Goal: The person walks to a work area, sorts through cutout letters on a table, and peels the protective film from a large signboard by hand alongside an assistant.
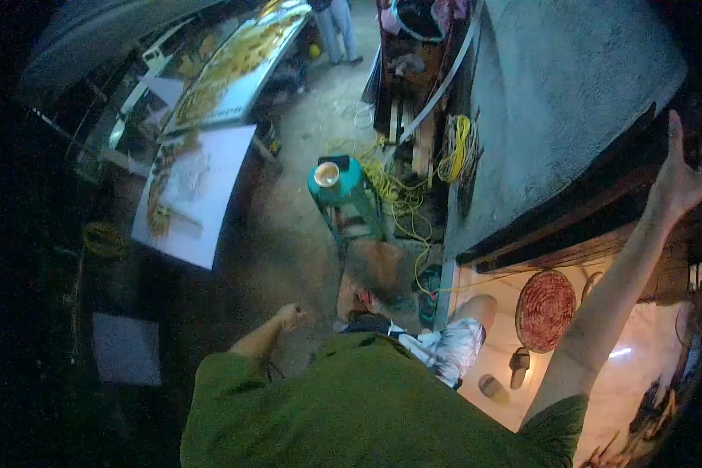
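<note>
My right arm [593,335] reaches far out to the upper right. At its end my right hand [678,183] is up against a dark beam [616,187], its thumb stretched out and apart. The other fingers are partly lost in shadow there. Lower and left of centre, my left hand [291,316] hangs free beside my body, small and dim, so its fingers are hard to make out. Ahead stands a teal stool [349,209]. On its top rests a cup [327,174] with a pale brown filling, beside a small dark flat thing [334,161].
White panels with brown-gold patterning [234,70] [203,195] lie at left. Yellow cord [398,191] tangles over the floor and hangs coiled by the grey wall [554,101]. Lower right, a lit room shows a red round mat [546,310] and sandals [518,368]. A person [337,31] stands far ahead.
</note>
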A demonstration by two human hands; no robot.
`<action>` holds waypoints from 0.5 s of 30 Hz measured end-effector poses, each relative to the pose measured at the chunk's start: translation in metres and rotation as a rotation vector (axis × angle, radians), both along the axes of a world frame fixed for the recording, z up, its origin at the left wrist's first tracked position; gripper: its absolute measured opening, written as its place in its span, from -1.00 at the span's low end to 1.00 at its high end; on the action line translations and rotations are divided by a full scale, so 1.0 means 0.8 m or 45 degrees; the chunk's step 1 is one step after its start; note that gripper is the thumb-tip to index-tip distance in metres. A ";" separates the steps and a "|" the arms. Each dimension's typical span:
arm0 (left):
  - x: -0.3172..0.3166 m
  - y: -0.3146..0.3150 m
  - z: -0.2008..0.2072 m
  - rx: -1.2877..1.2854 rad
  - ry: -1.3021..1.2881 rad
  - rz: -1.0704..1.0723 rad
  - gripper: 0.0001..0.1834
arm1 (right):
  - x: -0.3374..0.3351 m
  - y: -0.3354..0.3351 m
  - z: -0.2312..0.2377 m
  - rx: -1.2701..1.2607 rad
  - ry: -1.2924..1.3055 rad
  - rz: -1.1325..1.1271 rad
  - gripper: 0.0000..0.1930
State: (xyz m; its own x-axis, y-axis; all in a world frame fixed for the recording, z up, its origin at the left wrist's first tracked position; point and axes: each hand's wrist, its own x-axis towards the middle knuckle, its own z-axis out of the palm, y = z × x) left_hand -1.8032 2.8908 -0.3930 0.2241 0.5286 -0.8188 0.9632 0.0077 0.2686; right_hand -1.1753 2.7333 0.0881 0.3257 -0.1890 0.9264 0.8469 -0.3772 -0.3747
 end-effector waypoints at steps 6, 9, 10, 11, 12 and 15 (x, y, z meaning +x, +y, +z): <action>-0.103 0.053 -0.038 0.210 -0.072 0.013 -0.55 | 0.057 0.007 -0.009 0.064 0.330 -0.029 -0.23; -0.113 0.019 -0.035 0.074 -0.076 0.096 -0.52 | 0.073 -0.015 -0.008 0.032 0.219 -0.033 -0.26; -0.107 0.007 -0.012 0.009 -0.049 0.086 -0.51 | 0.079 -0.015 -0.014 -0.007 0.185 -0.095 -0.25; -0.099 -0.002 0.003 0.010 -0.055 0.122 -0.51 | 0.093 -0.019 -0.017 -0.057 0.144 -0.184 -0.24; -0.084 -0.008 0.015 -0.006 -0.076 0.011 -0.52 | 0.136 -0.038 -0.021 -0.018 0.231 -0.117 -0.21; -0.116 -0.032 -0.112 -0.083 -0.118 -0.063 -0.55 | 0.148 -0.023 -0.017 -0.093 0.227 -0.377 -0.24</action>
State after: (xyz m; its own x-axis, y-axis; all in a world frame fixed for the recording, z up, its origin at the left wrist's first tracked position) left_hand -1.8957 2.8650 -0.4827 0.3249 0.4615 -0.8255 0.9340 -0.0190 0.3569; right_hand -1.0571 2.7149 0.0745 0.4243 -0.2346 0.8746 0.6207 -0.6278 -0.4696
